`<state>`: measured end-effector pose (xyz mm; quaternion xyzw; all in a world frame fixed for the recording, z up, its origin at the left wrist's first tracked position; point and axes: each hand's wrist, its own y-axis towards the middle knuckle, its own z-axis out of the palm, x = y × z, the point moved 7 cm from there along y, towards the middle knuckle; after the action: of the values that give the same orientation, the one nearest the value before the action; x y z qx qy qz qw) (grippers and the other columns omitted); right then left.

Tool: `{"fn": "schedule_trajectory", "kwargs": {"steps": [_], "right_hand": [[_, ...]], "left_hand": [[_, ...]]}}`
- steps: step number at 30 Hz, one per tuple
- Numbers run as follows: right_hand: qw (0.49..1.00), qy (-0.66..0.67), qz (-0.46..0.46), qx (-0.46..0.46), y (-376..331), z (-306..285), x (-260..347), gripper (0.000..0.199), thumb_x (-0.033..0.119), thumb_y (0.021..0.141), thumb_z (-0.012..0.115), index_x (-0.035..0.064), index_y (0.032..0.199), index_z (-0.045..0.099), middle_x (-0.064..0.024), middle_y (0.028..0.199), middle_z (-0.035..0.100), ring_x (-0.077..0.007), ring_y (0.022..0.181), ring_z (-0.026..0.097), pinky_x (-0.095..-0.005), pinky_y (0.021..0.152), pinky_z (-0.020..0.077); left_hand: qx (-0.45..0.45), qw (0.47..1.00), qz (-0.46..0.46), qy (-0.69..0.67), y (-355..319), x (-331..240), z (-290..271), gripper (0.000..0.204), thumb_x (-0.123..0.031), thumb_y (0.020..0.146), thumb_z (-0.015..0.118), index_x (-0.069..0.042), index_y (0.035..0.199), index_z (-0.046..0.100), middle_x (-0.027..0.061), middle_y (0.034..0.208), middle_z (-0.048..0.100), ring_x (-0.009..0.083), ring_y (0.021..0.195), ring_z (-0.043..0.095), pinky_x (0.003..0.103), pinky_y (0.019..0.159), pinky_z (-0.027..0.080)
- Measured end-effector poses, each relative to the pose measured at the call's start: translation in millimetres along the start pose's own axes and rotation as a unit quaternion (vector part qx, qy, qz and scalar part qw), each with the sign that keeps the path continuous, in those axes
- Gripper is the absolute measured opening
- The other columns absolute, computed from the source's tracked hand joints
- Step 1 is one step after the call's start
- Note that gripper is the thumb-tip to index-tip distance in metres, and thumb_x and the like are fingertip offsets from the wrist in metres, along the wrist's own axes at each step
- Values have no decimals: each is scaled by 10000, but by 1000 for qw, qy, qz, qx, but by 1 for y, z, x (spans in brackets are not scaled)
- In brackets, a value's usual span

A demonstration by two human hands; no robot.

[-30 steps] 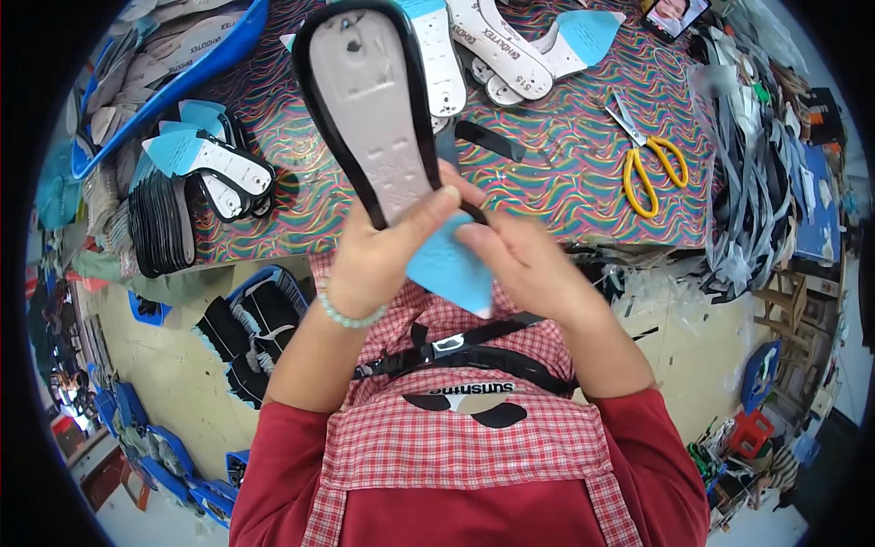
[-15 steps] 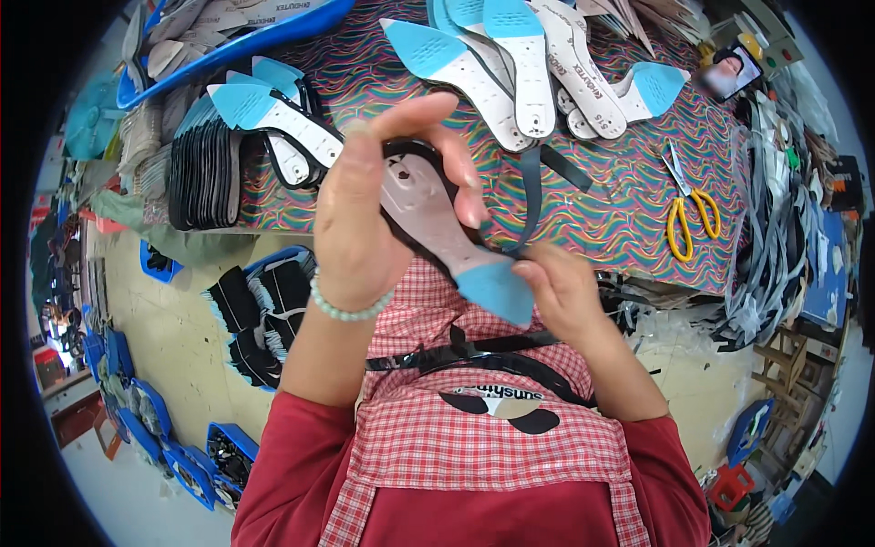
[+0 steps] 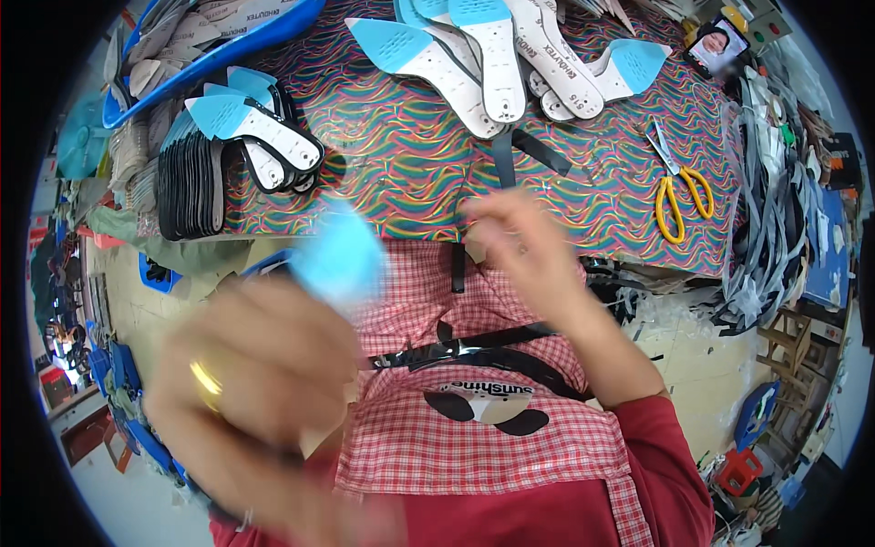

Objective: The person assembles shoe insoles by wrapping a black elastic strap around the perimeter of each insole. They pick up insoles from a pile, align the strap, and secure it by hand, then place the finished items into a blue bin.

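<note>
My left hand [image 3: 264, 356], smeared by motion, is at the lower left, closed round a shoe insole with a blue toe [image 3: 339, 255]. The hand hides the rest of the insole. My right hand [image 3: 524, 246] is over the table's front edge, its thumb and fingertips slightly apart and blurred. Its fingertips are beside a black strip [image 3: 458, 266], whose end hangs over the edge in front of my apron. Beyond that hand, another stretch of black strip [image 3: 504, 162] lies on the patterned cloth.
White insoles with blue toes [image 3: 501, 77] fan out at the back. More insoles [image 3: 283, 137] overlap beside a black-edged stack [image 3: 191, 187] at left. A blue tray [image 3: 219, 59] holds insole pieces. Yellow-handled scissors [image 3: 679, 182] and a phone [image 3: 717, 46] are at right.
My left hand has swung down and left with the insole, away from my right hand. My right hand has come off the insole's toe and moved slightly up and left.
</note>
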<state>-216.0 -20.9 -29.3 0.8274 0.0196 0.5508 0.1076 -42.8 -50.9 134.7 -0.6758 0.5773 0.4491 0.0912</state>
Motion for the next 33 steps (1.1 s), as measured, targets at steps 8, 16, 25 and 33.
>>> {"fn": "schedule_trajectory", "kwargs": {"steps": [8, 16, 25, 33], "right_hand": [[927, -373, -47, 1, 46, 13, -11, 272, 314, 824, 662, 50, 767, 629, -96, 758, 612, -278, 735, 593, -409, 655, 452], [914, 376, -93, -120, 13, -29, 60, 164, 197, 908, 581, 61, 997, 565, -68, 774, 577, -181, 639, 556, -312, 542, 467], [936, 264, 60, -226, 17, -134, -23, 214, 206, 973, 489, 7, 1049, 480, -143, 966, 669, -192, 807, 673, -301, 715, 546], [927, 258, 62, -264, 111, -71, -131, 206, 169, 989, 423, -30, 991, 480, -128, 869, 658, -188, 836, 660, -306, 737, 535]], "left_hand": [[208, 807, -205, 513, -51, 218, -40, 1004, -590, 668, 649, -104, 1460, 268, 121, 1538, 192, 353, 1416, 150, 529, 1134, 102], [101, 980, -94, -146, -20, 125, 160, 417, -343, 710, 779, -53, 972, 636, 164, 977, 618, 353, 1048, 531, 457, 955, 382], [15, 924, -307, -228, 21, 160, 121, 368, -269, 935, 543, -11, 1196, 575, 132, 1155, 611, 234, 1059, 586, 327, 923, 443], [-127, 933, -274, 197, 139, 302, 99, 895, -479, 773, 655, 115, 1357, 329, 314, 1411, 337, 370, 1372, 270, 465, 1121, 186]]}}
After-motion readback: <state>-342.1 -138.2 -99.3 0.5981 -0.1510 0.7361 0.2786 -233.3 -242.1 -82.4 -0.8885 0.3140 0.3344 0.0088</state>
